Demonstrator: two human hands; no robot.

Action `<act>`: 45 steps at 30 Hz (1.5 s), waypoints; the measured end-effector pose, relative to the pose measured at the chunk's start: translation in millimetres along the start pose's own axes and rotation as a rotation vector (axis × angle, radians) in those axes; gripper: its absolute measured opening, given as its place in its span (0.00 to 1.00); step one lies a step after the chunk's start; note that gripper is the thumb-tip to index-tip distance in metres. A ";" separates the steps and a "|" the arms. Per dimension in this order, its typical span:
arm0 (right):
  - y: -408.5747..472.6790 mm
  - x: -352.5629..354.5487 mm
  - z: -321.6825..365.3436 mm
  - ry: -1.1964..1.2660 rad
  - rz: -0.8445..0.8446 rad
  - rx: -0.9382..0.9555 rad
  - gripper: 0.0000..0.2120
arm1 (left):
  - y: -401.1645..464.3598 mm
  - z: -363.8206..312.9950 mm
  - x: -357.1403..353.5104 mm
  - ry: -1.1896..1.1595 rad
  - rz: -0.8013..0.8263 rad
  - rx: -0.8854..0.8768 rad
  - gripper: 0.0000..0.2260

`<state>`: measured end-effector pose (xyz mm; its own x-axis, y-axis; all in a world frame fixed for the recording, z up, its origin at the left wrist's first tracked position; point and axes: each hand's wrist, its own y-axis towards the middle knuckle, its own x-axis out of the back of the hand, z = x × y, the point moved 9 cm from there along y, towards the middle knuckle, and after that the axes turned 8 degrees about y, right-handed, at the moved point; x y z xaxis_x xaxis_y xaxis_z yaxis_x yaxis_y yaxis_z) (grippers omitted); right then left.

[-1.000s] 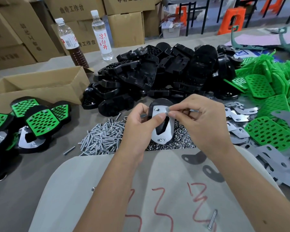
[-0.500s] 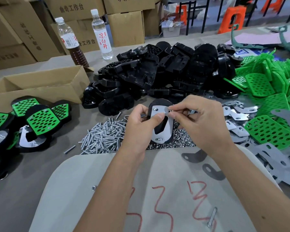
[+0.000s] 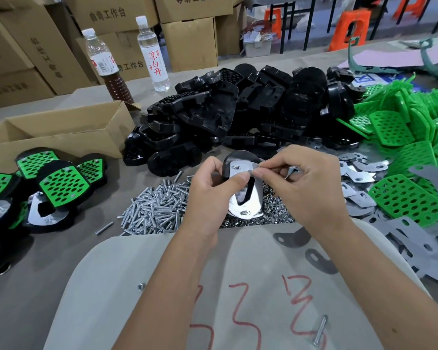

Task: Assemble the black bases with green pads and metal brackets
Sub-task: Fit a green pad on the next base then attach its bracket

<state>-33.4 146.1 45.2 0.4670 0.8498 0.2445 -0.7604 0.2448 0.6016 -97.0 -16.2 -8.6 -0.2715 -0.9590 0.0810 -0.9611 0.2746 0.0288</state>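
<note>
Barely shifted: both hands (image 3: 258,188) pinch bracket (image 3: 245,195)

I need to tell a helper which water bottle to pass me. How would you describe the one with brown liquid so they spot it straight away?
Start at the open cardboard box on the table's far left. Just behind its right corner stand two clear plastic bottles with white caps. Take the left one, the bottle with dark brown liquid in its lower half; the taller clear water bottle with red characters beside it holds only colourless liquid.
</note>
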 end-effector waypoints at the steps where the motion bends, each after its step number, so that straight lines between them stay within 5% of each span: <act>1: -0.1 -0.2 0.8 -0.009 -0.002 0.003 0.03 | 0.5 0.0 0.3 0.002 0.004 0.001 0.13; 22: -0.2 -4.7 4.4 -0.038 0.007 0.053 0.04 | -1.0 0.3 0.6 -0.027 -0.039 0.028 0.10; 32: -0.2 -15.9 -11.8 0.200 0.164 -0.113 0.08 | -1.2 0.7 1.8 -0.044 -0.064 0.047 0.10; 45: 1.1 -2.3 -6.1 0.026 0.019 -0.029 0.07 | -1.7 0.6 -0.5 -0.051 -0.051 0.033 0.12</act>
<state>-38.0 147.3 40.7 0.4407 0.8661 0.2358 -0.7822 0.2416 0.5743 -95.2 -16.3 -9.2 -0.2236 -0.9742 0.0295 -0.9747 0.2236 -0.0015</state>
